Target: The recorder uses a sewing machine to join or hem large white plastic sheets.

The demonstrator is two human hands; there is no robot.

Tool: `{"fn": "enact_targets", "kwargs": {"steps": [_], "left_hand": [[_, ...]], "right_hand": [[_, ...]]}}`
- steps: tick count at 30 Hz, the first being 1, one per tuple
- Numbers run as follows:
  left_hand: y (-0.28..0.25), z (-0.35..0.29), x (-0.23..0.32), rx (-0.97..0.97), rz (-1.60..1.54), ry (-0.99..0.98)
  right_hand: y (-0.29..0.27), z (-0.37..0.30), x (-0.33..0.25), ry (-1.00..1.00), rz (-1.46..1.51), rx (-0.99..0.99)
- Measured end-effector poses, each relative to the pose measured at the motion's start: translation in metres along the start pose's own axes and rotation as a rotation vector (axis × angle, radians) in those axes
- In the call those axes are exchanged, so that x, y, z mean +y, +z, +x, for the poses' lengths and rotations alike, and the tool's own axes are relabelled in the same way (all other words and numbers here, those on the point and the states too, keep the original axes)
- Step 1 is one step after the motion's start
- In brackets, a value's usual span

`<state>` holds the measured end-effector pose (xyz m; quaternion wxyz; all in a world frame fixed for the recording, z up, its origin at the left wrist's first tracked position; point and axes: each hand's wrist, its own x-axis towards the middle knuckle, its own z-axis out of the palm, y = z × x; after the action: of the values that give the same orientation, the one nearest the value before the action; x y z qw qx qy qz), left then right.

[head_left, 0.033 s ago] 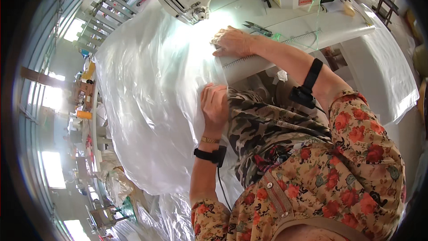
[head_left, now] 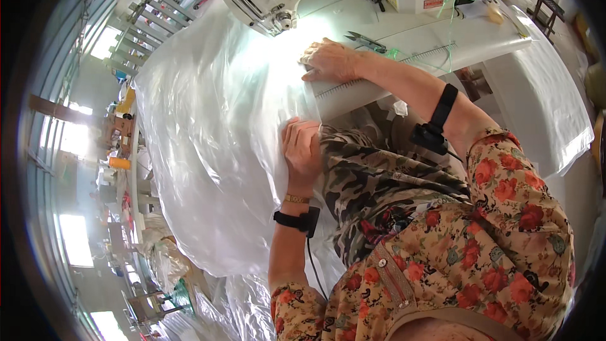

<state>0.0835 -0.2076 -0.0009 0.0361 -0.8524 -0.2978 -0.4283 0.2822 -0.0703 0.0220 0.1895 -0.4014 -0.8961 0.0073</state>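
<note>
A large translucent white plastic sheet (head_left: pixel 202 145) spreads over the left side of the table and hangs toward my lap. My left hand (head_left: pixel 302 150) is closed on its near right edge, the fingers curled over the plastic. Farther up that edge, my right hand (head_left: pixel 331 61) holds the sheet with bent fingers, close to the lit sewing area. The white sewing machine (head_left: pixel 268 9) stands just beyond, its needle area washed out by the lamp's glare. Thread snips (head_left: pixel 366 42) lie beside my right hand, apart from it.
A ruler scale (head_left: pixel 429 53) runs along the table's near edge. Green thread (head_left: pixel 450 38) hangs by the machine's right end. Another white sheet (head_left: pixel 536 101) drapes at the right. Crumpled plastic (head_left: pixel 240 303) lies low at the left, and a slatted rack (head_left: pixel 151 19) stands at the far left.
My left hand has shifted very slightly to the left with the sheet's edge. My right hand and the machine look the same.
</note>
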Motion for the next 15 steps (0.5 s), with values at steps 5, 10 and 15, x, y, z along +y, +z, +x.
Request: {"fn": "enact_targets", "kwargs": {"steps": [5,10,15], "left_hand": [[-0.008,0.020,-0.013,-0.036,0.003,-0.117],[0.000,0.048,-0.040,-0.078,0.020,-0.243],[0.001,0.086,-0.059,-0.143,0.065,-0.333]], "right_hand": [[-0.006,-0.003,-0.007,-0.021,-0.004,-0.031],[-0.003,-0.003,-0.009,-0.016,0.001,-0.058],[-0.012,-0.008,-0.012,-0.009,0.076,-0.036]]}}
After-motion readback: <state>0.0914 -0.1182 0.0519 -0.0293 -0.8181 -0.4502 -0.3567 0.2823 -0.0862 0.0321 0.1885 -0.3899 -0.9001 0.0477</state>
